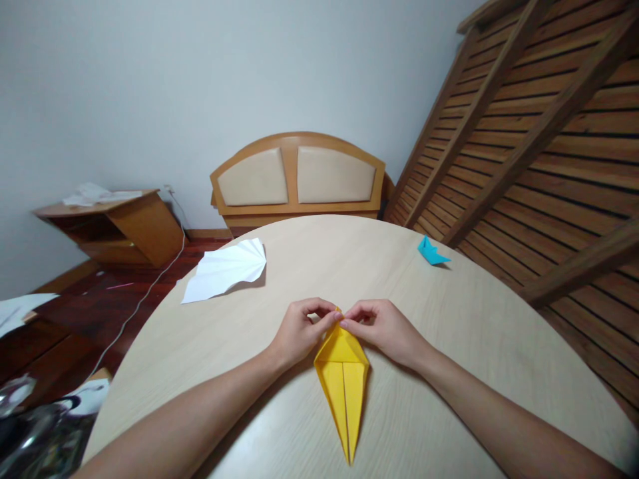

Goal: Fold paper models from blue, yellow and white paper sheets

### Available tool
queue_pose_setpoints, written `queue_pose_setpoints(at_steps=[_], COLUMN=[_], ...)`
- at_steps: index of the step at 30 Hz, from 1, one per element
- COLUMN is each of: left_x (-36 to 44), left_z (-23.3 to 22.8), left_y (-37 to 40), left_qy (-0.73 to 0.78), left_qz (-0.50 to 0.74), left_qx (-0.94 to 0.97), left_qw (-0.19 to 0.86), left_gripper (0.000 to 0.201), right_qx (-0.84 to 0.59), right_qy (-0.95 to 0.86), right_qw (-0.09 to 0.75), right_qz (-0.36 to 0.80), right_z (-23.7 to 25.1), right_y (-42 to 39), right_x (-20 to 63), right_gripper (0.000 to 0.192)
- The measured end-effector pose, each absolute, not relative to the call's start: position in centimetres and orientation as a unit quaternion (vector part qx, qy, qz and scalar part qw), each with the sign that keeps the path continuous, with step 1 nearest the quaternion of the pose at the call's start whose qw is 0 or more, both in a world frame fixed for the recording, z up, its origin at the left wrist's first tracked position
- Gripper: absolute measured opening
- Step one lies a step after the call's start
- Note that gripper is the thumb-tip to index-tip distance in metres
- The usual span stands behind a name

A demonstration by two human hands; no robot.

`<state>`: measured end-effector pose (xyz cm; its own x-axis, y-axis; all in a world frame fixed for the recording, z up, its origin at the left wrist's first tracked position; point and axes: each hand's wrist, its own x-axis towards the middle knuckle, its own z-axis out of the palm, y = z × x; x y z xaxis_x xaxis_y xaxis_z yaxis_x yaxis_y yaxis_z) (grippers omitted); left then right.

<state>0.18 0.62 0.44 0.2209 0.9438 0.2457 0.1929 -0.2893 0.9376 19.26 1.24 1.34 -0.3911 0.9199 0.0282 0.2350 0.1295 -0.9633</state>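
A folded sheet of yellow origami paper (344, 382), shaped like a long kite with a centre slit, lies in front of me with its narrow points toward me. My left hand (307, 327) pinches its far tip from the left, thumb and forefinger together. From the right, my right hand (382, 327) pinches the same tip, and the fingertips of both hands almost meet there. The fingers partly cover the tip, so its small folds are hard to make out.
On the round wooden table (279, 426) lie a creased white sheet of paper (227, 269) at the back left and a small blue folded paper boat (431, 253) at the back right. Beyond stand a headboard (299, 140), a low cabinet (144, 229) and slatted wood (499, 133).
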Motion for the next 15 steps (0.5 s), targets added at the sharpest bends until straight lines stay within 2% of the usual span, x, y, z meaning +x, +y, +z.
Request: queue_pose_setpoints(at_steps=[5, 11, 15], left_x=[0.15, 0.25, 0.4], left_z=[0.36, 0.3, 0.39], left_y=[0.63, 0.49, 0.22], left_qy=[0.428, 0.417, 0.411], left_qz=[0.445, 0.437, 0.429], left_qx=[0.672, 0.691, 0.717], left_qw=[0.409, 0.397, 0.365], left_gripper=[0.024, 0.023, 0.02], right_qx=[-0.423, -0.425, -0.42], right_qy=[-0.681, -0.696, -0.705], right_qw=[0.342, 0.406, 0.393], right_qz=[0.49, 0.413, 0.416], right_z=[1.47, 1.68, 1.96], right_y=[1.28, 1.3, 1.07], right_x=[19.25, 19.26, 19.23], right_gripper=[0.017, 0.021, 0.017])
